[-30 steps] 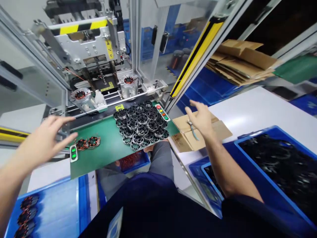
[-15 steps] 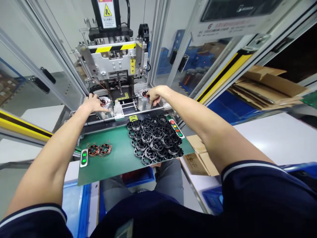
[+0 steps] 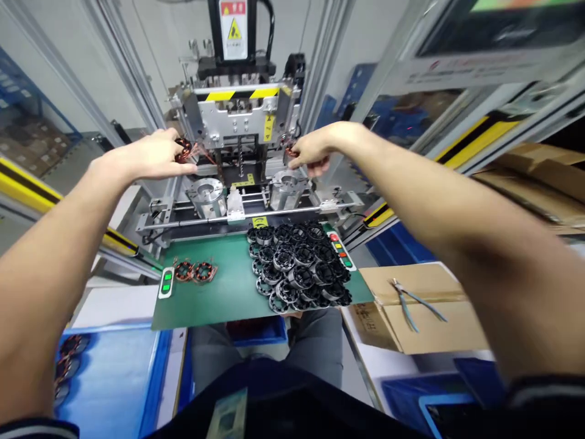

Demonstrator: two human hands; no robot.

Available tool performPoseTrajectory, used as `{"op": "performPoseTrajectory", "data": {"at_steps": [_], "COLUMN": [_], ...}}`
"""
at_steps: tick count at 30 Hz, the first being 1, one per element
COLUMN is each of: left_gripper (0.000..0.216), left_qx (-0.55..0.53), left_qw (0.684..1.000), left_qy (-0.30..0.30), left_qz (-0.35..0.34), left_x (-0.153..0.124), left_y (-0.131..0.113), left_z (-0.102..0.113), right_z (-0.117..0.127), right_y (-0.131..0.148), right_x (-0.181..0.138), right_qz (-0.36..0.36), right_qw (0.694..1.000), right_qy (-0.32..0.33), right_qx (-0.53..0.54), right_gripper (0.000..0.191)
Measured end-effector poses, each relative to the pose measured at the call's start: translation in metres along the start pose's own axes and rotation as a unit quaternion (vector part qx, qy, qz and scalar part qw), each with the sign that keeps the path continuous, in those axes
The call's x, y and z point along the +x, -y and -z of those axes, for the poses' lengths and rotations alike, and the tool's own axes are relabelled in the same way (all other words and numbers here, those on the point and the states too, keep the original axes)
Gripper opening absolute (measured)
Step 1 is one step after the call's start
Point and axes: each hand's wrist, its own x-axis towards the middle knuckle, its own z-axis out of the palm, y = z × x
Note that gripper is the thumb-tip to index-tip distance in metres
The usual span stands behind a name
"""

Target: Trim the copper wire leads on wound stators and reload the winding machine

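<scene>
Pinching copper-wound stators (image 3: 184, 149) in your half-closed left hand (image 3: 158, 153) and right hand (image 3: 319, 145); trailing wires (image 3: 200, 150) could snag on machine (image 3: 235, 125)

Cool, bright light spread evenly over my green flat tabletop (image 3: 219, 305), seemingly from above, leaving shade along the underside of my bare right forearm (image 3: 411, 174). The silver metal cylinder (image 3: 211, 198) on the left glinted; my dark navy shirt (image 3: 283, 402) sank nearly to black. Wide-angle stretching tilted the tall silver aluminium posts (image 3: 320, 61), and the black rectangular screen (image 3: 498, 35) at upper right blurred.
</scene>
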Motion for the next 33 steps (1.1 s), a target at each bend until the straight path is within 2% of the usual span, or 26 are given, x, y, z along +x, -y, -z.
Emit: {"op": "performPoseTrajectory", "data": {"at_steps": [1, 3, 5, 7, 9, 11, 13, 15, 17, 19, 21, 23, 26, 29, 31, 33], "left_gripper": [0.131, 0.113, 0.085, 0.059, 0.041, 0.032, 0.029, 0.032, 0.038, 0.04, 0.043, 0.047, 0.041, 0.04, 0.042, 0.043], "left_qx": [-0.012, -0.078, -0.161, -0.198, -0.194, -0.164, -0.147, -0.134, -0.117, -0.1, -0.097, -0.133, -0.235, -0.29, -0.294, -0.284], "left_qw": [0.999, 0.992, 0.97, 0.948, 0.941, 0.946, 0.954, 0.963, 0.971, 0.974, 0.976, 0.976, 0.958, 0.942, 0.942, 0.944], "left_qy": [0.024, 0.091, 0.172, 0.244, 0.277, 0.273, 0.246, 0.207, 0.158, 0.108, 0.057, -0.014, -0.123, -0.161, -0.163, -0.16], "left_qz": [-0.019, -0.037, -0.051, -0.053, -0.008, 0.056, 0.09, 0.106, 0.137, 0.172, 0.186, 0.169, 0.104, 0.042, 0.002, -0.044], "left_x": [-0.026, -0.084, -0.14, -0.188, -0.222, -0.242, -0.25, -0.254, -0.259, -0.267, -0.276, -0.283, -0.278, -0.249, -0.217, -0.182], "left_y": [-0.007, -0.033, -0.067, -0.1, -0.125, -0.14, -0.147, -0.152, -0.156, -0.162, -0.17, -0.183, -0.216, -0.259, -0.287, -0.313], "left_z": [-0.001, -0.019, -0.057, -0.105, -0.153, -0.191, -0.216, -0.229, -0.232, -0.229, -0.22, -0.208, -0.185, -0.164, -0.156, -0.152], "right_z": [-0.009, -0.044, -0.092, -0.143, -0.191, -0.23, -0.26, -0.28, -0.292, -0.299, -0.301, -0.302, -0.299, -0.293, -0.292, -0.294], "right_y": [0.005, 0.032, 0.079, 0.135, 0.19, 0.236, 0.27, 0.29, 0.296, 0.288, 0.265, 0.231, 0.164, 0.095, 0.06, 0.036], "right_x": [-0.012, -0.051, -0.107, -0.162, -0.199, -0.21, -0.201, -0.184, -0.174, -0.18, -0.203, -0.242, -0.307, -0.352, -0.362, -0.358], "right_qz": [0.044, 0.135, 0.222, 0.304, 0.34, 0.342, 0.332, 0.312, 0.284, 0.261, 0.254, 0.253, 0.207, 0.073, -0.009, -0.042], "right_qw": [0.998, 0.987, 0.973, 0.953, 0.937, 0.927, 0.928, 0.939, 0.953, 0.962, 0.965, 0.964, 0.957, 0.951, 0.945, 0.943], "right_qy": [-0.037, -0.08, -0.055, -0.011, 0.069, 0.135, 0.15, 0.127, 0.096, 0.073, 0.059, 0.054, 0.019, -0.118, -0.215, -0.27], "right_qx": [0.018, 0.035, 0.023, -0.003, -0.039, -0.073, -0.08, -0.066, -0.048, -0.028, 0.006, 0.066, 0.202, 0.277, 0.245, 0.19], "right_gripper": [0.073, 0.061, 0.042, 0.026, 0.027, 0.029, 0.031, 0.034, 0.041, 0.048, 0.057, 0.06, 0.046, 0.039, 0.043, 0.047]}}
